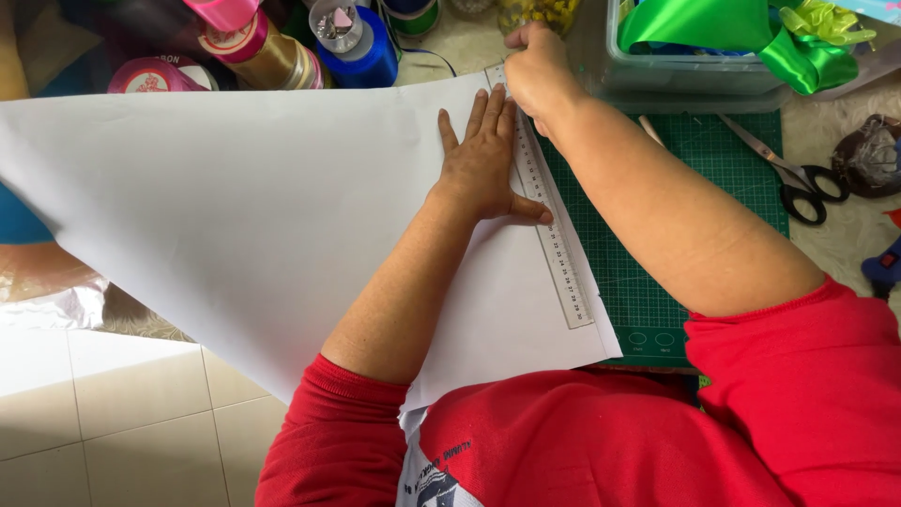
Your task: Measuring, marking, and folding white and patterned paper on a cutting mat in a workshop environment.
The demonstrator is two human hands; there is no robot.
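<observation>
Head view: we press our left hand (483, 164), fingers flat, on paper (263, 225) beside the ruler (549, 235); our right hand (537, 70) is fisted at its top end.

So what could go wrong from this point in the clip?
The left hand pins the ruler only near its far half, so the near end could swivel on the white sheet. Its fingertips lie close to the right hand at the ruler's top. The sheet overhangs the table and might sag.
</observation>
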